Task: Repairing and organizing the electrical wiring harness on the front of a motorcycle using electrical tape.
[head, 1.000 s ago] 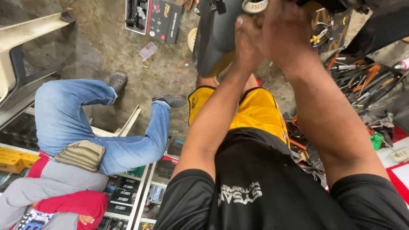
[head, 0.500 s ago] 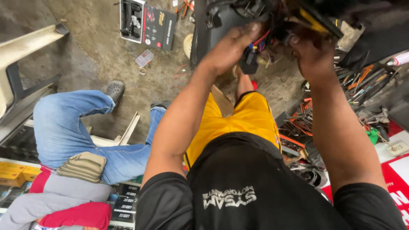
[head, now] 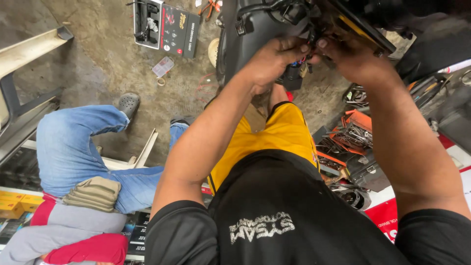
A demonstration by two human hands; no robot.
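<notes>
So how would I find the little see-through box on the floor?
Start at the big black carton lying open on the concrete floor. Just below its lower edge sits a small clear plastic box. It alone is see-through, with tiny compartments.

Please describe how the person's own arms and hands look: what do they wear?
Both arms are bare from the short black sleeves of a black T-shirt down to the hands. The left hand and the right hand wear no gloves. I can see no watch or bracelet on the wrists, and the fingernails look short.
</notes>
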